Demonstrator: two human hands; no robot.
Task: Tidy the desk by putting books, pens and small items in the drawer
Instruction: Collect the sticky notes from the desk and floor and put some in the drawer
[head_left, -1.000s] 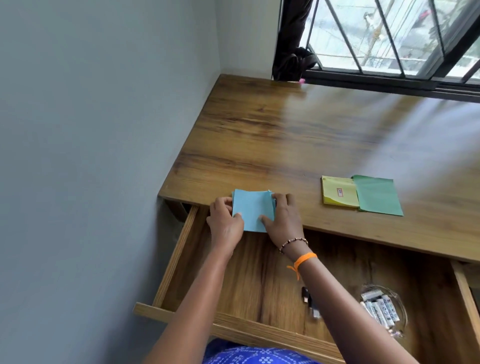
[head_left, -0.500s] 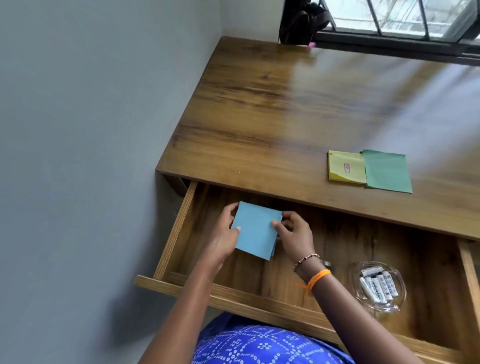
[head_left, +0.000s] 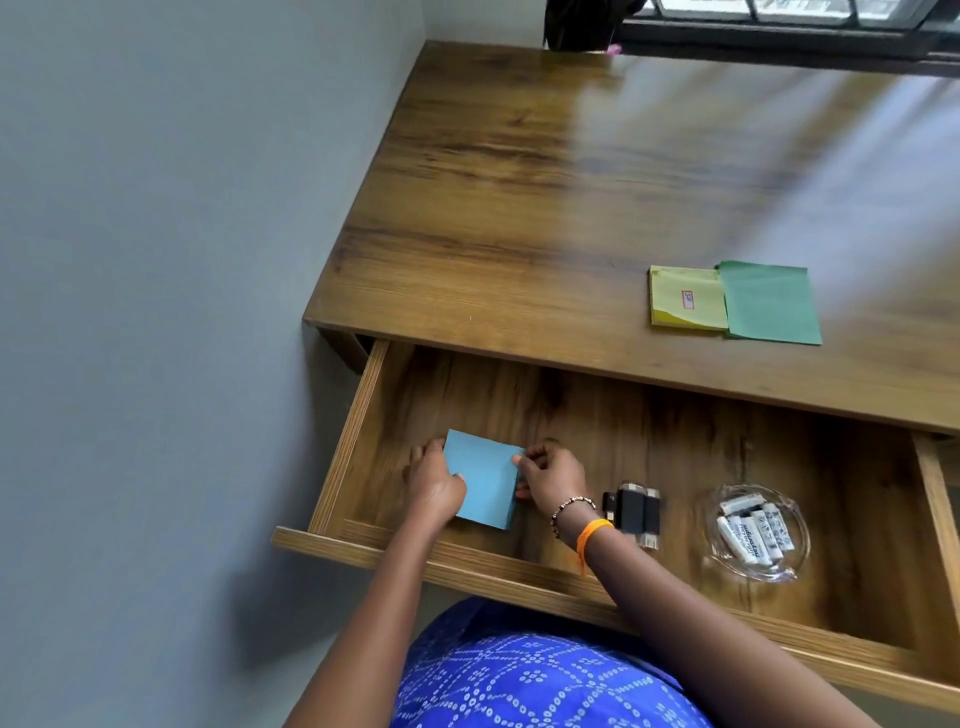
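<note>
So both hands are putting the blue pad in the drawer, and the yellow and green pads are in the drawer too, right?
Not quite. The head view shows the yellow pad and green pad on the desk, not in the drawer. Both hands, left and right, do hold the blue pad in the drawer.

I have a single view, from the head-worn camera, looking forward and steeply down from above the person's lap, so the open drawer fills the lower half of my picture at close range. The desk runs away above it to the window frame at the top edge, with the grey wall filling my left side. Wide-angle bending curves the drawer's front edge.
</note>
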